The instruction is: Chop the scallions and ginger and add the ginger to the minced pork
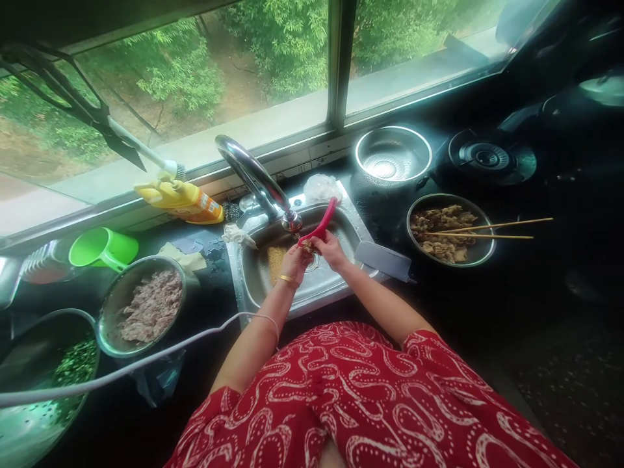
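Observation:
Both my hands meet over the stainless steel sink [358, 218], just below the spout of the tap [251, 172]. My right hand [332, 252] is closed around the lower part of a red utensil [324, 225] with a long curved handle, which points up and away to the right. Its working end is hidden by my fingers. My left hand [295, 262] is closed against the right one, by a small brownish lump [308, 245] between the fingers. What that lump is stays unclear. Under my left hand, a yellow sponge-like block [277, 262] lies in the basin.
A cleaver-like blade [384, 260] rests at the sink's right edge. Further right are a colander [392, 156], a bowl of brown food pieces [446, 250] with chopsticks, and a burner [487, 156]. Leftward stand a minced-meat bowl [153, 305], green cup [104, 247] and yellow bottle [190, 203]. A white cable [146, 365] crosses my left arm.

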{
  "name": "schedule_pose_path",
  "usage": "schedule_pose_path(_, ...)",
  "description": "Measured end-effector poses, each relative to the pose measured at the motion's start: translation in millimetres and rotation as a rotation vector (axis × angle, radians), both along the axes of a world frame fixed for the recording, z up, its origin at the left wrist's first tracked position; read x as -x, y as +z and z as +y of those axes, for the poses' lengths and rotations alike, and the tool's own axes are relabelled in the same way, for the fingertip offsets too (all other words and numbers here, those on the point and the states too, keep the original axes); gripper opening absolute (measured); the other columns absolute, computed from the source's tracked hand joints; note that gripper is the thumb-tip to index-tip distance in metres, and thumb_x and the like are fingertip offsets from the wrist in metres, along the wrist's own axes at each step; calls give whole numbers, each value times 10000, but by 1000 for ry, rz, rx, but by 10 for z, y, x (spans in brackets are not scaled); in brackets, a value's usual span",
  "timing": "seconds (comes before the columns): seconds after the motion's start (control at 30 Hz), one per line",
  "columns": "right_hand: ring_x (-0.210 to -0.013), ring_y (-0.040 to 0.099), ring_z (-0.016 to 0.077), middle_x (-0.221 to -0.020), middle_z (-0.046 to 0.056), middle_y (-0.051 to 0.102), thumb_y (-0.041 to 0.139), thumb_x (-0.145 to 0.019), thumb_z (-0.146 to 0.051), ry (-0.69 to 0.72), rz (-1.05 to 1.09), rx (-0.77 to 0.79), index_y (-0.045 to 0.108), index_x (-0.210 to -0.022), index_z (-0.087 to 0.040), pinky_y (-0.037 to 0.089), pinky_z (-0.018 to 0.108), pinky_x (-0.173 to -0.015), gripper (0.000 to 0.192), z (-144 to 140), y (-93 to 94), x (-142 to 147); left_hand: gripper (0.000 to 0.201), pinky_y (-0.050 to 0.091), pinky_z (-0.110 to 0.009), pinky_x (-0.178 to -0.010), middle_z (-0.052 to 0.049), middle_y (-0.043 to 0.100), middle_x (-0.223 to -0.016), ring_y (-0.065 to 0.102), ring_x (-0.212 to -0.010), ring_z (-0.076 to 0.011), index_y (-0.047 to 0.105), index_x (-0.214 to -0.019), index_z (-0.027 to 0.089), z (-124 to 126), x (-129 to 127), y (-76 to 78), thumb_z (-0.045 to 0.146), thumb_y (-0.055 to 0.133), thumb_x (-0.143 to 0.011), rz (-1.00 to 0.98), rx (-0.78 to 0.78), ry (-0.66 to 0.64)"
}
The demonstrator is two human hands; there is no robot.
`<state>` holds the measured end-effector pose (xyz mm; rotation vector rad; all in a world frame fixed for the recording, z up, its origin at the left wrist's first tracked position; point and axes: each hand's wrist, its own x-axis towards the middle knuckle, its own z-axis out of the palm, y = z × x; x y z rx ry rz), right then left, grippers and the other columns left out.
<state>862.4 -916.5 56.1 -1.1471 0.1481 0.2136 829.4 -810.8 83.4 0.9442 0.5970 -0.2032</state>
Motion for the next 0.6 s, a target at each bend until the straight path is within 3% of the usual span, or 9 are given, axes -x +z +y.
schedule_pose_path(0.17, -583, 551, 97, -681, -45, 624, 702, -662, -393, -87, 13, 6, 538, -832, -207, 487, 231, -559, 300, 14, -25, -59, 211, 443, -170, -440, 14, 601, -598, 525, -444, -61, 617, -808, 119, 27, -1, 13, 169, 739, -644, -8, 4, -45)
schedule_pose_path(0.37, -595, 581, 113, -699, -28, 643, 715, -675, -374, -48, 214, -203, 547, -875, -208, 508, 259, -568, 309, 2, -43, -108, 111, 464, -151, -468, -4, 618, -599, 545, -465, -59, 646, -858, 111, 38, -15, 83, 109, 621, -750, 107, 125, -27)
schedule_pose_path(0.47, -646, 589, 110, -739, -24, 656, 745, -635, -381, 20, 140, -171, 572, -863, -202, 492, 237, -588, 337, 19, -25, -31, 65, 466, -147, -476, -11, 616, -593, 557, -479, -62, 631, -802, 113, 19, -28, 98, 111, 566, -804, 169, 155, 21)
schedule_pose_path(0.6, -569, 521, 81, -667, -49, 611, 755, -596, -404, 16, 74, -67, 566, -801, -191, 419, 200, -503, 351, 45, -1, 26, 107, 451, -149, -452, -8, 574, -549, 529, -458, -64, 602, -746, 117, 1, -29, 96, 116, 529, -825, 245, 179, 27)
